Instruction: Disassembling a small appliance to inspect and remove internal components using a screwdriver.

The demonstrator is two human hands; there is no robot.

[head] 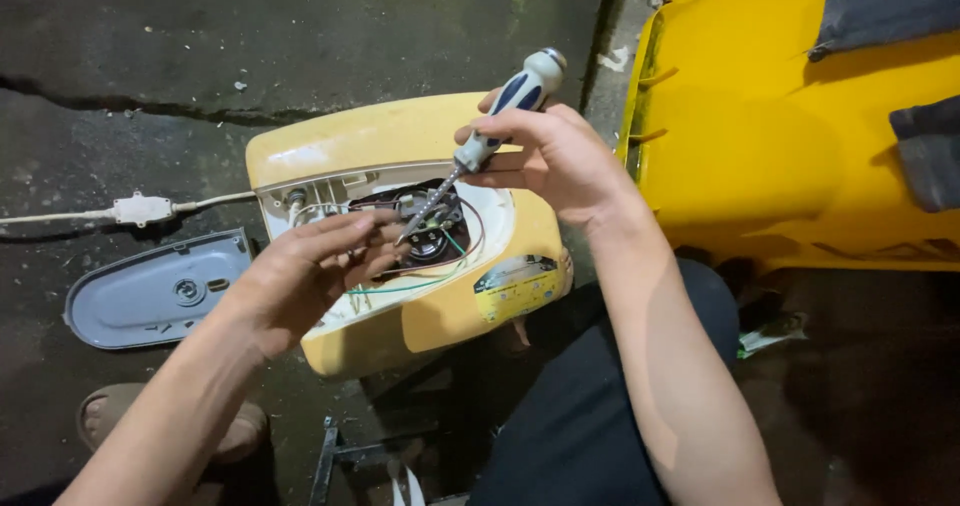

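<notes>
**Kid:** Holding what, those 2 hands?

**Helper:** Going from the left: the left hand (300,271) lies curled on the open top of the yellow plastic machine shell (440,316). Its fingertips touch the thin wires inside, but I cannot tell if they pinch one. The right hand (555,156) is closed tight around the blue and white handle of the screwdriver (480,146).

**Kid:** Where is the tip?

**Helper:** Down in the round black part (430,231) in the middle of the shell, which lies on the dark floor by the person's knees.

**Kid:** What step is it?

**Helper:** I think a screw in there is being turned. Next the tip must stay straight and miss the wires.

**Kid:** Count things!

**Helper:** 1 grey oval cover (150,291) off to the left, 1 white cable with a boxy joint (140,208), 1 shell, 1 screwdriver, 1 big yellow plastic body (780,146) on the right.
</notes>
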